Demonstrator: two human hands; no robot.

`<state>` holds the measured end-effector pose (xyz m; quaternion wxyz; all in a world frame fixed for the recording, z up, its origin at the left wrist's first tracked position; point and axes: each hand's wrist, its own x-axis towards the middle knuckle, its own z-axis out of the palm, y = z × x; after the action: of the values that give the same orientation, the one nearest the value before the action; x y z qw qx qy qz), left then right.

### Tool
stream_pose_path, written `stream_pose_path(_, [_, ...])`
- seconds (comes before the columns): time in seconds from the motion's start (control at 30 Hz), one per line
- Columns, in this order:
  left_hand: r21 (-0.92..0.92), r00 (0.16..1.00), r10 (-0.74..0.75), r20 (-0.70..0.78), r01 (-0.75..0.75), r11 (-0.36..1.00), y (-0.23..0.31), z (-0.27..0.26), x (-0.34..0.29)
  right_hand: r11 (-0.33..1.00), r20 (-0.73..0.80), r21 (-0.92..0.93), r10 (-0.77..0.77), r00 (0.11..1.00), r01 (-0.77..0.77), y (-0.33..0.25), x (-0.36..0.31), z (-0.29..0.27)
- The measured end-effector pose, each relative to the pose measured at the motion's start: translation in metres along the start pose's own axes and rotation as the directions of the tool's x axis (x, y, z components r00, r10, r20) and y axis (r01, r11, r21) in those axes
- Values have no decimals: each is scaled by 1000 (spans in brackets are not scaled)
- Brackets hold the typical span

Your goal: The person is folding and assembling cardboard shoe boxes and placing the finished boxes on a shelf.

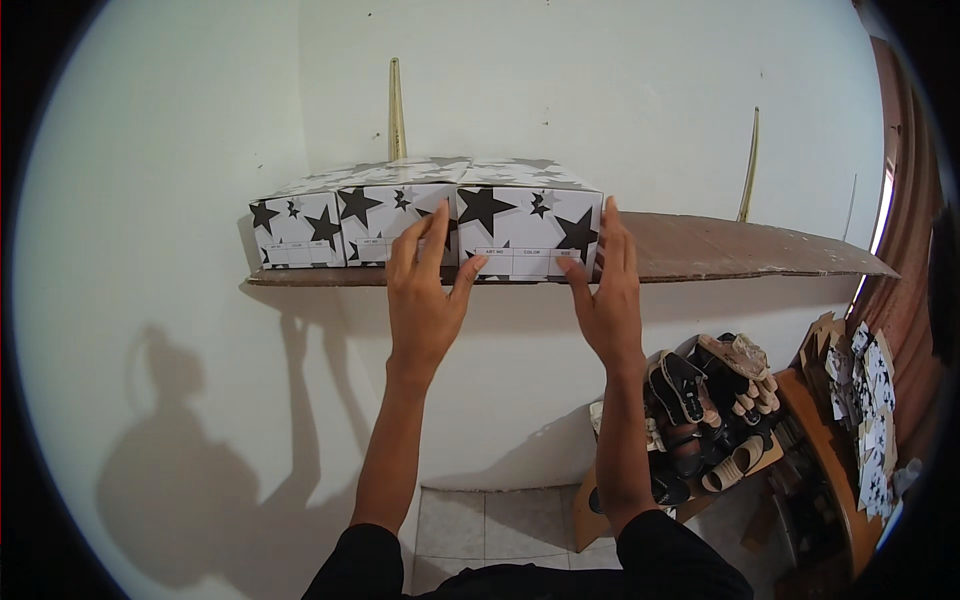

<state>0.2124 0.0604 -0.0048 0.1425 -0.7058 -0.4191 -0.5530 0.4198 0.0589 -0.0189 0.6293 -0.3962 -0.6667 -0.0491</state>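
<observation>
A person's bare left hand (424, 300) and bare right hand (608, 300) are reaching up to a white cardboard box printed with black and grey stars (522, 222). This box is sitting at the right end of a row of three, its face lining up with the front edge of a long brown shelf (735, 245). Two matching star-printed boxes (372, 220) are filling the space from it to the shelf's left end.

The left fingers are pointing up, close together, in front of the middle box, with the thumb spreading to the right box's lower left corner. The right fingers are extending together along that box's right side, the thumb spreading onto its lower front. Whether either hand is pressing firmly, one cannot tell.

Below the shelf's right half, assorted shoes (712, 415) are lying piled up.
</observation>
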Motion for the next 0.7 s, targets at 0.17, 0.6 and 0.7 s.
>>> stream_pose_path(0.17, [219, 963, 271, 5, -265, 939, 23, -6, -17, 978, -94, -162, -151, 984, 135, -4, -20, -10])
stream_pose_path(0.6, [317, 960, 172, 220, -237, 918, 12, 17, -23, 921, 45, -345, -178, 983, 182, 1, -22, 9])
stream_pose_path(0.7, [350, 960, 163, 228, -237, 906, 10, 21, -25, 894, 76, -402, -181, 981, 196, 2, -24, 12])
